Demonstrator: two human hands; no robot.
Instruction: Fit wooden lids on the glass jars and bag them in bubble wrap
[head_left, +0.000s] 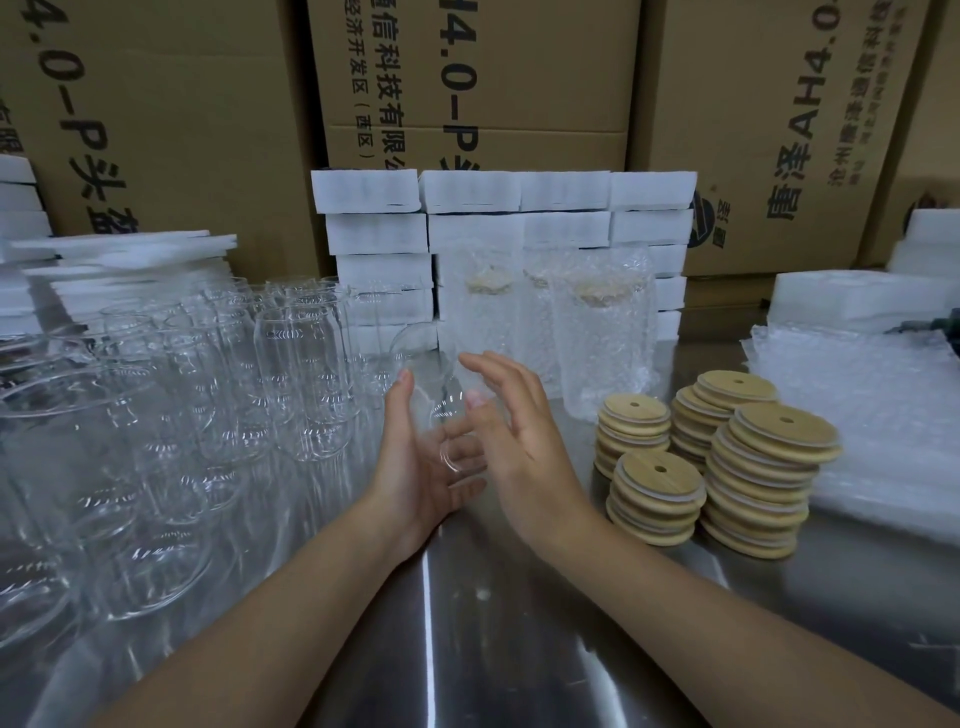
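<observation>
A clear glass jar (439, 395) lies tilted in my left hand (415, 467), thumb on its left side and fingers curled beneath it, showing through the glass. My right hand (514, 436) is beside the jar on its right, fingers straight and spread, thumb tip against the glass. Several stacks of round wooden lids (774, 452) with a centre hole stand to the right of my hands. Behind my hands stand three lidded jars in bubble wrap (597, 332). A pile of flat bubble-wrap bags (872, 415) lies at the far right.
Many empty glass jars (301, 374) crowd the left half of the steel table (493, 623). White foam blocks (467, 192) are stacked at the back, with more at both sides. Big cardboard boxes (156, 104) form a wall behind.
</observation>
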